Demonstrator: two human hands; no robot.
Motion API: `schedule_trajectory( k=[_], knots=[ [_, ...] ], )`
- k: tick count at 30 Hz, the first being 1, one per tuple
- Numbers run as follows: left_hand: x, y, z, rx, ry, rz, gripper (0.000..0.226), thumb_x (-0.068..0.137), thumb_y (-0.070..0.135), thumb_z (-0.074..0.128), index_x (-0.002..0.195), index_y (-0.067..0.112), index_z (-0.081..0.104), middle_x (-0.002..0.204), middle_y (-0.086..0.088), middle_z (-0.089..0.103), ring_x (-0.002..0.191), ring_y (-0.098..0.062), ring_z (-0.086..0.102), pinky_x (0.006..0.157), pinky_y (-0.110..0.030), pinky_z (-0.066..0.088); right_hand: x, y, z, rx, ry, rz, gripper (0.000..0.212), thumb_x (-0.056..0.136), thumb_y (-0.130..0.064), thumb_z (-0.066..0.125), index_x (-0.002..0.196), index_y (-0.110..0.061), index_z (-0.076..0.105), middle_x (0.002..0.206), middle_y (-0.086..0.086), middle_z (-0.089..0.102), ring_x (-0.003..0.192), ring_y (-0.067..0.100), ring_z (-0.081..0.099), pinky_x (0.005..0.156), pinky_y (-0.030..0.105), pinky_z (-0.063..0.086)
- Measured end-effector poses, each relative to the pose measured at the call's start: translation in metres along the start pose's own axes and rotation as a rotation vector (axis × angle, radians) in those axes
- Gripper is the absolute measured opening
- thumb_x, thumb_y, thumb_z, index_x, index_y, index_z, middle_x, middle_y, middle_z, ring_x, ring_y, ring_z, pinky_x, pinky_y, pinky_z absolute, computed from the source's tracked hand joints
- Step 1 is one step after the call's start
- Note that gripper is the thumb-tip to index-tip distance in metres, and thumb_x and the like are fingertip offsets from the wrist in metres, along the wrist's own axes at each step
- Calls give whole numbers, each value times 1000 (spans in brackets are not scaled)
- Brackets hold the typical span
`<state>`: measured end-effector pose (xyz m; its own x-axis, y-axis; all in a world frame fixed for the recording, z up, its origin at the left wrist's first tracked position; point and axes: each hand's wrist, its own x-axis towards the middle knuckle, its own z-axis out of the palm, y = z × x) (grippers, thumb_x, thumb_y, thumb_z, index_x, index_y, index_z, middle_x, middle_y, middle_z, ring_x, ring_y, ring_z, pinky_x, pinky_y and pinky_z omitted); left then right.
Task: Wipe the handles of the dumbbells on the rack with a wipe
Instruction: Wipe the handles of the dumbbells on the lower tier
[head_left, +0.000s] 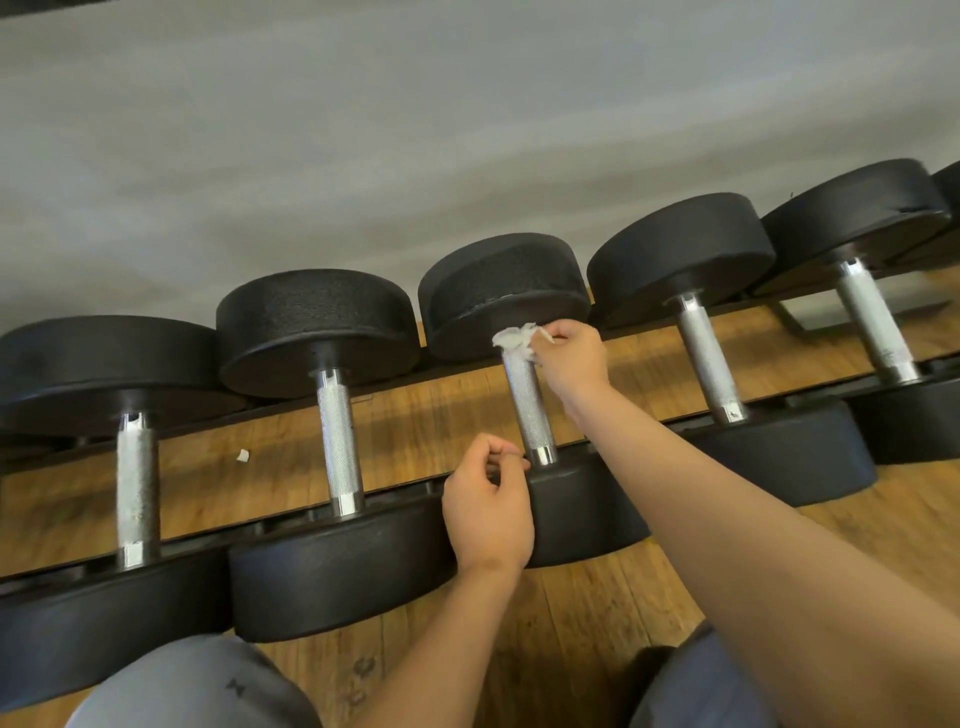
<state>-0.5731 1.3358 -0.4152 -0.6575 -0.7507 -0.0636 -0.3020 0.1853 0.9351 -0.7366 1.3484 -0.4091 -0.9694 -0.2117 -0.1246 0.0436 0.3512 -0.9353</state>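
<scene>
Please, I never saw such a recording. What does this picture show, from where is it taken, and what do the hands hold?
No machine here: these are a person's two bare hands, filmed by a camera worn on the head, looking down. Black dumbbells lie in a row on a rack over a wooden floor. The right hand holds a crumpled white wipe on the far end of the middle dumbbell's metal handle. The left hand is near its other end, fingers curled, nothing visible in it. A small white scrap lies on the floor.
</scene>
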Motion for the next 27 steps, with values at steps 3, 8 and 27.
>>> schedule_trajectory(
  k=[3, 8, 27],
  knots=[
    [0, 2, 1, 9, 2, -8, 23, 95, 11, 53, 76, 22, 61, 75, 10, 66, 78, 4, 60, 65, -10, 40, 2, 3, 3, 57, -76, 142, 16, 99, -15, 52, 93, -15, 67, 96, 5, 66, 97, 22, 62, 84, 32, 52],
    [1, 0, 0, 2, 12, 4, 25, 95, 9, 53, 75, 22, 60, 73, 10, 65, 77, 2, 61, 63, -8, 40, -10, 0, 1, 31, -73, -16, 32, 97, -30, 54, 76, -7, 60, 70, 3, 55, 72, 15, 54, 70, 29, 45],
    [1, -1, 1, 11, 22, 10, 20, 92, 11, 54, 76, 18, 61, 73, 5, 66, 74, -7, 62, 67, -19, 46, -6, -1, 5, 17, 10, 54, 17, 96, -22, 58, 87, -13, 69, 87, 3, 68, 88, 18, 64, 75, 28, 51]
  ],
)
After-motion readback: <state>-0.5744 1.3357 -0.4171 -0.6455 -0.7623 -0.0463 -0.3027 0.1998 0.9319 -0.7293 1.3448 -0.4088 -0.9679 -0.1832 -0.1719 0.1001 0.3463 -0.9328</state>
